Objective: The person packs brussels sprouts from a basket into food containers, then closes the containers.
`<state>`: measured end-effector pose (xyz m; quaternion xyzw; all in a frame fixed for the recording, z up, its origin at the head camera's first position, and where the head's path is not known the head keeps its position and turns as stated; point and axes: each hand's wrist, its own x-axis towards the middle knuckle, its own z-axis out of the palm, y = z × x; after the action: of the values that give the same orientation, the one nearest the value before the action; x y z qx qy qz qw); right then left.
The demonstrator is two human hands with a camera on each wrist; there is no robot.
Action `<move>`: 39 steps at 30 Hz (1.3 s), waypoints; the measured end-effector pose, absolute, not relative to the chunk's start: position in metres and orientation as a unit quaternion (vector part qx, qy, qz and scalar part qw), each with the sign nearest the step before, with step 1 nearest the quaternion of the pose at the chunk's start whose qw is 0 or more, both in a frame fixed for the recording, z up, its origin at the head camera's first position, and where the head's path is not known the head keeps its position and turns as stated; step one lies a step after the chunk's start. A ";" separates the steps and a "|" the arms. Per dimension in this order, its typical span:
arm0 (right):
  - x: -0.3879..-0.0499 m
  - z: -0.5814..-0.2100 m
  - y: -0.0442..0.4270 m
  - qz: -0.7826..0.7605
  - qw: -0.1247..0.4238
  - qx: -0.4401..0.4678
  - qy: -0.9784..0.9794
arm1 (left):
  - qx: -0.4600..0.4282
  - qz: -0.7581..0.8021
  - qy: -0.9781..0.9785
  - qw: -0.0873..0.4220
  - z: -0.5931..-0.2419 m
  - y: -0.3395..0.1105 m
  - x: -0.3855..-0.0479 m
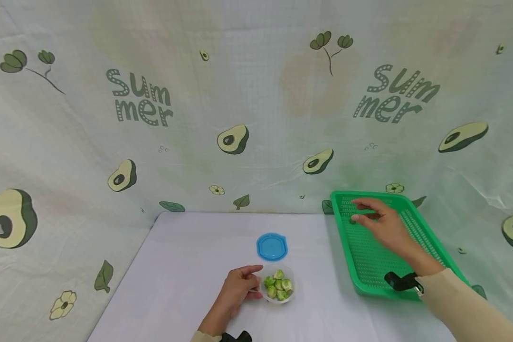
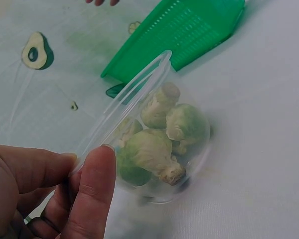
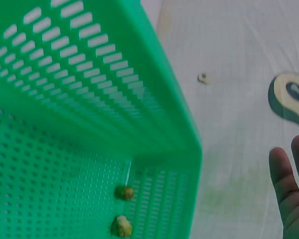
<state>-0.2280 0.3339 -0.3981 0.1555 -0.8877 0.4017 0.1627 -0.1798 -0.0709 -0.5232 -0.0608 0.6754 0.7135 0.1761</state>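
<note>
A clear round bowl (image 1: 293, 288) (image 2: 202, 149) holds several green sprouts (image 1: 281, 285) (image 2: 147, 149). At its left side, my left hand (image 1: 236, 290) (image 2: 55, 189) pinches the rim between thumb and fingers; the left wrist view shows this closely. Above the green basket (image 1: 346, 247) (image 3: 164, 99) hangs my right hand (image 1: 386, 228) (image 3: 294, 194), fingers apart and holding nothing. Two sprouts (image 3: 123, 226) lie in the basket's corner in the right wrist view; in the head view one small piece (image 1: 352, 220) shows beside the right fingertips.
A blue lid (image 1: 272, 247) lies flat on the white table (image 1: 188, 266), just behind the bowl. The basket stands at the table's right side, against the hanging cloth (image 1: 265, 95) printed with avocados.
</note>
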 end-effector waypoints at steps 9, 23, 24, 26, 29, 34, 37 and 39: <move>-0.251 -0.402 0.363 0.371 0.119 0.147 -0.909 | -0.057 0.716 0.673 0.179 -0.522 -0.070 -0.179; -0.284 -0.428 0.397 0.378 0.042 0.116 -0.918 | -0.057 0.717 0.672 0.179 -0.522 -0.071 -0.179; -0.286 -0.429 0.398 0.376 0.040 0.114 -0.919 | -0.058 0.716 0.672 0.178 -0.522 -0.071 -0.180; -0.289 -0.433 0.401 0.370 0.032 0.109 -0.922 | -0.061 0.715 0.673 0.178 -0.523 -0.070 -0.180; -0.293 -0.438 0.406 0.362 0.015 0.101 -0.927 | -0.064 0.712 0.677 0.177 -0.523 -0.069 -0.180; -0.301 -0.448 0.415 0.350 -0.004 0.091 -0.932 | -0.063 0.713 0.676 0.176 -0.525 -0.068 -0.180; -0.308 -0.454 0.419 0.344 -0.010 0.086 -0.935 | -0.065 0.715 0.674 0.175 -0.525 -0.068 -0.180; -0.313 -0.458 0.422 0.338 -0.015 0.083 -0.937 | -0.065 0.716 0.672 0.174 -0.525 -0.069 -0.180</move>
<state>-0.3130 0.4218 -0.4584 0.0829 -0.9373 0.3382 -0.0147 -0.1796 -0.0685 -0.5251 -0.0655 0.6724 0.7164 0.1745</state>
